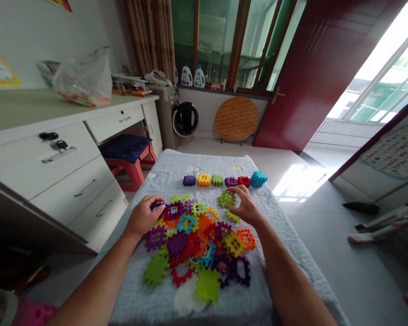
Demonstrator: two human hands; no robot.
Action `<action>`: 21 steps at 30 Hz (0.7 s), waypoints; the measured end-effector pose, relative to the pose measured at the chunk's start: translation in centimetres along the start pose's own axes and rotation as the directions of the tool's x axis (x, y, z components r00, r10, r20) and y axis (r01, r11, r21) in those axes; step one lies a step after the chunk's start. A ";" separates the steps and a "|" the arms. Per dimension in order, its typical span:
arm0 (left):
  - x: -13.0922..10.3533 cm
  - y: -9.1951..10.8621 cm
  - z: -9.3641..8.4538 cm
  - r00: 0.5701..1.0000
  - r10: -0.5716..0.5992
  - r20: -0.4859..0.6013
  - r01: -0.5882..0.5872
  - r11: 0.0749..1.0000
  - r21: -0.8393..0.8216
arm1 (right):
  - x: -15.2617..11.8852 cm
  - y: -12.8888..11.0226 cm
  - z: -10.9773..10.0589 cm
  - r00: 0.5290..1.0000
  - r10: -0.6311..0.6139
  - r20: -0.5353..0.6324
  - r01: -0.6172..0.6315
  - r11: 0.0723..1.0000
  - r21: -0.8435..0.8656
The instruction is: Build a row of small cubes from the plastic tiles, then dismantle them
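Observation:
A loose heap of toothed plastic building tiles lies on the cloth-covered table. At its left edge, my left hand has a dark purple tile between thumb and fingers. My right hand, at the far right of the heap, curls thumb and fingertips around the edge of a green tile. Just below that is another light green tile. Between my hands are a purple window tile, a blue frame tile and a yellow window tile. A solid green tile lies nearest me.
Beyond the heap stands a row of built blocks, among them a yellow block, a red block and a blue block. The table's light blue cloth is wrinkled. White drawers and a red stool are on the left.

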State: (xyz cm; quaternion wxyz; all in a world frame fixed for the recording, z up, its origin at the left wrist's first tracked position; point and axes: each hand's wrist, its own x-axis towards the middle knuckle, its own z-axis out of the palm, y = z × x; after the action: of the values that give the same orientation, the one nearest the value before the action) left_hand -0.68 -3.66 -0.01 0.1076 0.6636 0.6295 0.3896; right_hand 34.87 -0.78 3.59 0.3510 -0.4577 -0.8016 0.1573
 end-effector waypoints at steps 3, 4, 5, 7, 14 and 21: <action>0.0 0.2 0.0 1.000 -0.003 0.004 0.003 1.000 -0.006 | 0.7 1.6 0.5 0.998 0.037 -0.044 -0.039 0.998 -0.048; 0.0 0.2 0.0 1.000 -0.005 0.003 0.005 1.000 -0.009 | 0.9 1.9 0.7 0.999 0.042 0.002 -0.042 0.997 -0.062; 0.1 0.2 0.0 1.000 -0.006 0.002 0.006 1.000 -0.012 | 0.9 2.1 1.0 0.997 0.050 0.057 -0.045 0.996 -0.079; 0.1 0.2 0.0 1.000 -0.005 0.001 0.005 1.000 -0.015 | 0.9 2.2 1.4 0.986 0.083 0.143 -0.065 0.989 -0.130; 0.1 -0.1 0.0 1.000 -0.002 0.006 0.002 1.000 -0.010 | 0.7 1.7 1.7 0.959 0.167 0.228 -0.115 0.968 -0.224; 0.2 0.1 -0.1 1.000 -0.014 0.012 0.014 1.000 -0.014 | 0.9 1.7 2.1 0.951 0.172 0.255 -0.120 0.971 -0.204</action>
State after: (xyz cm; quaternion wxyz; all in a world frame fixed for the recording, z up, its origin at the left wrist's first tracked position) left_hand -0.67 -3.57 0.21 0.1189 0.6608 0.6306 0.3894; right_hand 34.16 0.98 1.51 0.1809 -0.5208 -0.8171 0.1684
